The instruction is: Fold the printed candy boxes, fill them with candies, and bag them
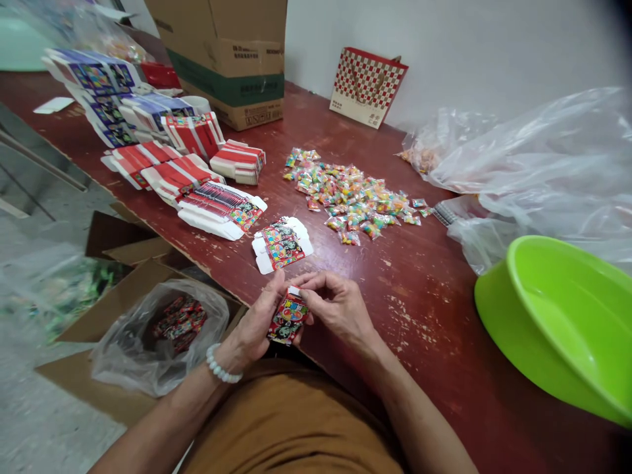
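Note:
A small printed red paper box (287, 318) sits between both hands at the near edge of the dark red table (424, 296). My left hand (257, 322), with a white bead bracelet at the wrist, cups the box from the left and below. From the right, my right hand (336, 304) pinches the box's top flap with its fingertips. Just beyond the hands a flat unfolded box blank (281, 243) lies on the table. Further back is a heap of small colourful wrapped candies (350, 194).
Stacks of flat red and blue box blanks (162, 151) cover the table's left. A green plastic basin (563, 322) sits at right, with clear plastic bags (543, 164) behind it. Cardboard cartons (232, 59) and a checked paper bag (366, 85) stand at the back. On the floor, a bag-lined carton (162, 329) holds finished boxes.

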A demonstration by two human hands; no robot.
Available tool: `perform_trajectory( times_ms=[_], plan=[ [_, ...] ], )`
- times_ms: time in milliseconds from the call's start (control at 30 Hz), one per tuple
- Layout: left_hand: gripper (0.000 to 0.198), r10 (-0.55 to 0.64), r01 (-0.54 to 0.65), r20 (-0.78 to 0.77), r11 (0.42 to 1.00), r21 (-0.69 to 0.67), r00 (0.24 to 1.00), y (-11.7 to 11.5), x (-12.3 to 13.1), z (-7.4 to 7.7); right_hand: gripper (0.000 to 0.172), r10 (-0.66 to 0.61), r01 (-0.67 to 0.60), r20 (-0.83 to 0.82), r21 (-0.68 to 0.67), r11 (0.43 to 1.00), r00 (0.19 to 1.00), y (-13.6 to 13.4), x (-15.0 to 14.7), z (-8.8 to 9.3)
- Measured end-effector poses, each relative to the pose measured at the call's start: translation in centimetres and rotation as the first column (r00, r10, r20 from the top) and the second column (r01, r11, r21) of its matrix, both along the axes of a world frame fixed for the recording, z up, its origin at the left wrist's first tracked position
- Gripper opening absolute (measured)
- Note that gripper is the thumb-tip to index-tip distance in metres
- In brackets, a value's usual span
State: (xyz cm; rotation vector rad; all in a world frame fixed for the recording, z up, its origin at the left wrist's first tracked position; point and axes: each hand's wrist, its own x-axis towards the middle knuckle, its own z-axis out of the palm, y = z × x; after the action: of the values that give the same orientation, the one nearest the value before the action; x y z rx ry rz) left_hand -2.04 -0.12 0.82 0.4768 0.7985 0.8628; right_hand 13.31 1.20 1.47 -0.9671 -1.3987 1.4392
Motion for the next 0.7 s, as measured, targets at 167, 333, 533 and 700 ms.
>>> perform_trajectory(
  times_ms=[167,333,533,700],
  plan=[
    [0.026,0.145,-0.141,0.063,0.988,-0.067,0.987,0.1,0.0,0.7,0.009,-0.046,-0.027,0.188,0.367,0.93,0.981,-1.0,0.2,-0.2],
    [0.026,0.176,-0.175,-0.001,0.98,-0.091,0.984,-0.2,-0.6,0.8,0.017,-0.144,-0.029,0.342,0.455,0.89,0.929,-1.6,-1.3,-1.5],
    [0.048,0.401,-0.349,-0.313,0.914,0.208,0.861,-0.7,-7.6,-0.1,0.029,-0.296,0.128,0.421,0.382,0.915,0.858,3.6,-0.5,-3.5],
    [0.026,0.619,-0.624,-0.662,0.729,0.282,0.423,-1.7,-16.1,-2.1,0.038,-0.446,0.178,0.728,0.418,0.891,0.521,8.6,-0.6,-4.7]
  ],
)
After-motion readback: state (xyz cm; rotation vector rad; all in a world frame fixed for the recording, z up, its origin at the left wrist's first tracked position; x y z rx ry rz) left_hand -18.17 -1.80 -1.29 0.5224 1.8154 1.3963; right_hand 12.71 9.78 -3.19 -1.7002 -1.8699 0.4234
